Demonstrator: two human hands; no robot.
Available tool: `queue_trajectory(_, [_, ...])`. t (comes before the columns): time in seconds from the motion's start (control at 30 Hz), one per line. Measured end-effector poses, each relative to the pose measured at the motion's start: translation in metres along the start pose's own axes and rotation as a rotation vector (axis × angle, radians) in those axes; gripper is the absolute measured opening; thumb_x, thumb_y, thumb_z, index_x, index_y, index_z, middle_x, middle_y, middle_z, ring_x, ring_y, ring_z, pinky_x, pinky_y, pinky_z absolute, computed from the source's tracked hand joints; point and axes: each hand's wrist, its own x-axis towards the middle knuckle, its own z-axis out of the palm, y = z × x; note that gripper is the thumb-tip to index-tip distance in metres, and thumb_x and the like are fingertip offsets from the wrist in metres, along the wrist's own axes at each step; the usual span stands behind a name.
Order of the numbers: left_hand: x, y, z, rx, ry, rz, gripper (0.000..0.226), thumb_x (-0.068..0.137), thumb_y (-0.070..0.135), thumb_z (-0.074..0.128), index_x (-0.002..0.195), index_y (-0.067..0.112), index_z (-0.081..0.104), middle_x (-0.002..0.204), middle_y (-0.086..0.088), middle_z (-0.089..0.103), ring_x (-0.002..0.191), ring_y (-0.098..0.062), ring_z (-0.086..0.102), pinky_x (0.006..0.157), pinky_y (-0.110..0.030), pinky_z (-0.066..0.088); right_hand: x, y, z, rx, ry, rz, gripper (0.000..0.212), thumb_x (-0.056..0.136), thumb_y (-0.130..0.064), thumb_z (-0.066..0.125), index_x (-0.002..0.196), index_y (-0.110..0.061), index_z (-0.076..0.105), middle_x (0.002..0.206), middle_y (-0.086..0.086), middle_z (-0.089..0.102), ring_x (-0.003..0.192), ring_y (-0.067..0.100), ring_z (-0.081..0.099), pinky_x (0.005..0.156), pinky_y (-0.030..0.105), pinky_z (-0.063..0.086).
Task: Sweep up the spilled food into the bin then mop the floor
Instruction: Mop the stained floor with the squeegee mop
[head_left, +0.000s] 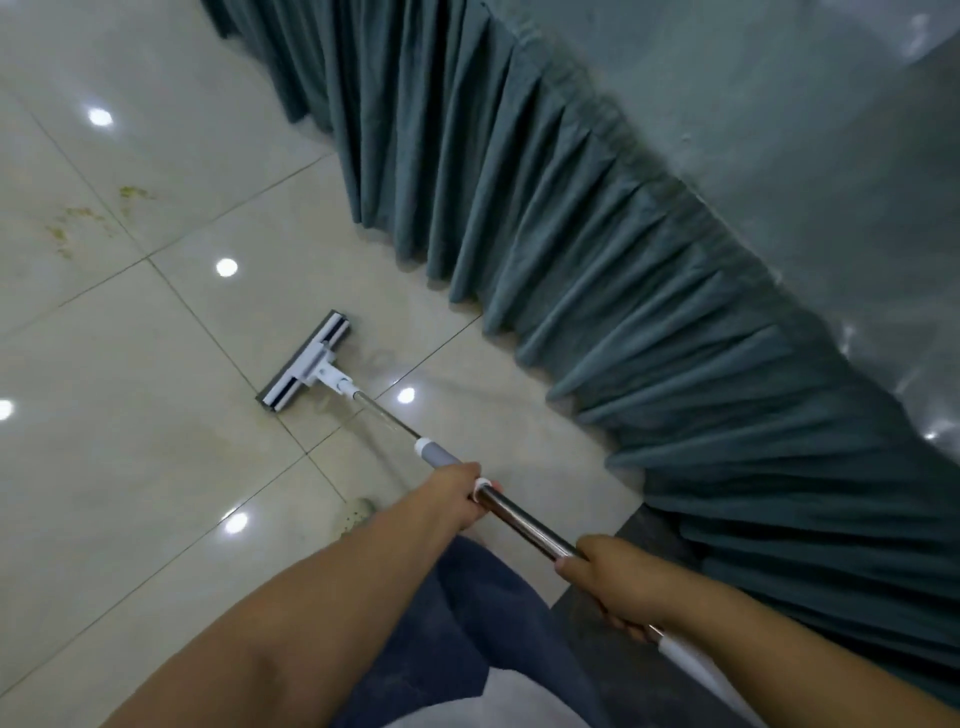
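- Two hands wrap the steel-handled flat mop (306, 361): left hand (457, 493) forward steering, right hand (613, 577) rear pushing.
- Mop head lies flat on the glossy beige tiled floor (130, 467), near the pleated teal table skirt (545, 234).
- Greenish food smears (78, 223) sit well ahead, likely the next target.

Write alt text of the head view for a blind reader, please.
A person's left hand and right hand grip a flat mop, its head on the glossy tile floor beside a pleated teal table skirt. Yellow-green smears mark tiles farther left.
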Motion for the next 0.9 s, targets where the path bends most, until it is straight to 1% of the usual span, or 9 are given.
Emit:
queue_trajectory(0.07, [-0.016,0.011,-0.011,-0.057,-0.022,0.011,0.008,0.097,0.004,0.045,0.100,0.001,0.039,0.077,-0.015,0.043,0.057,-0.022,0.045,0.030,-0.027,0.048,-0.004,-0.014,0.007,-0.181,0.071,-0.046,0.034,0.100,-0.039,0.040,0.069,-0.026,0.033,0.070,-0.007,0.042,0.057,0.003,0.042,0.044,0.015,0.032])
queue_trajectory(0.17, [-0.035,0.026,-0.026,-0.174,-0.119,0.001,0.011,0.098,0.006,0.043,0.089,0.003,0.038,0.078,-0.015,0.044,0.058,-0.021,0.044,0.037,-0.034,0.051,-0.014,-0.033,0.017,-0.357,0.193,-0.060,0.036,0.098,-0.040,0.042,0.068,-0.026,0.029,0.074,-0.007,0.044,0.072,0.014,0.049,0.058,0.026,0.035])
queue_trajectory(0.3, [-0.055,0.062,-0.051,-0.231,-0.159,0.020,0.020,0.095,0.014,0.050,0.084,0.003,0.039,0.083,-0.015,0.044,0.061,-0.021,0.045,0.051,-0.034,0.053,-0.033,-0.069,0.030,-0.626,0.420,-0.100,0.017,0.099,-0.034,0.040,0.096,-0.018,0.041,0.105,0.003,0.063,0.083,0.019,0.056,0.065,0.026,0.035])
queue_trajectory(0.37, [-0.063,0.078,-0.066,-0.280,-0.151,0.009,0.021,0.093,0.016,0.055,0.084,0.004,0.040,0.080,-0.013,0.044,0.059,-0.020,0.045,0.058,-0.034,0.049,-0.035,-0.084,0.039,-0.699,0.484,-0.138,0.013,0.096,-0.026,0.043,0.106,-0.018,0.045,0.104,0.000,0.062,0.087,0.020,0.061,0.064,0.026,0.035])
queue_trajectory(0.43, [-0.066,0.084,-0.079,-0.353,-0.155,-0.013,0.023,0.090,0.018,0.060,0.084,0.006,0.042,0.071,-0.009,0.044,0.055,-0.016,0.044,0.055,-0.027,0.045,-0.035,-0.096,0.038,-0.526,0.396,-0.158,0.013,0.090,-0.021,0.051,0.101,-0.019,0.044,0.090,-0.001,0.059,0.075,0.019,0.060,0.059,0.026,0.039])
queue_trajectory(0.53, [-0.061,0.073,-0.089,-0.486,-0.193,-0.058,0.022,0.087,0.017,0.064,0.080,0.009,0.045,0.059,-0.002,0.045,0.050,-0.011,0.043,0.042,-0.021,0.041,-0.035,-0.097,0.023,0.051,-0.025,-0.050,0.012,0.088,-0.012,0.056,0.095,-0.013,0.046,0.067,0.005,0.056,0.045,0.014,0.054,0.041,0.024,0.043])
queue_trajectory(0.6, [-0.057,0.055,-0.090,-0.548,-0.207,-0.098,0.022,0.086,0.014,0.065,0.074,0.009,0.047,0.049,-0.002,0.046,0.046,-0.011,0.043,0.039,-0.017,0.040,-0.042,-0.085,0.016,0.234,-0.228,0.030,0.008,0.089,-0.011,0.057,0.090,-0.012,0.050,0.059,0.006,0.057,0.040,0.013,0.053,0.037,0.021,0.042])
queue_trajectory(0.7, [-0.055,0.027,-0.090,-0.588,-0.209,-0.153,0.023,0.085,0.013,0.065,0.069,0.010,0.048,0.038,-0.002,0.045,0.033,-0.012,0.042,0.036,-0.016,0.039,-0.051,-0.064,0.024,0.219,-0.213,0.064,0.015,0.081,-0.016,0.065,0.080,-0.014,0.051,0.053,0.002,0.055,0.034,0.010,0.046,0.033,0.019,0.036])
queue_trajectory(0.9, [-0.053,-0.033,-0.090,-0.502,-0.156,-0.242,0.023,0.085,0.008,0.063,0.069,0.008,0.048,0.043,-0.004,0.046,0.039,-0.013,0.041,0.039,-0.021,0.039,-0.065,-0.020,0.063,-0.006,-0.062,0.095,0.015,0.084,-0.019,0.060,0.077,-0.020,0.047,0.053,0.000,0.052,0.028,0.006,0.040,0.031,0.019,0.033])
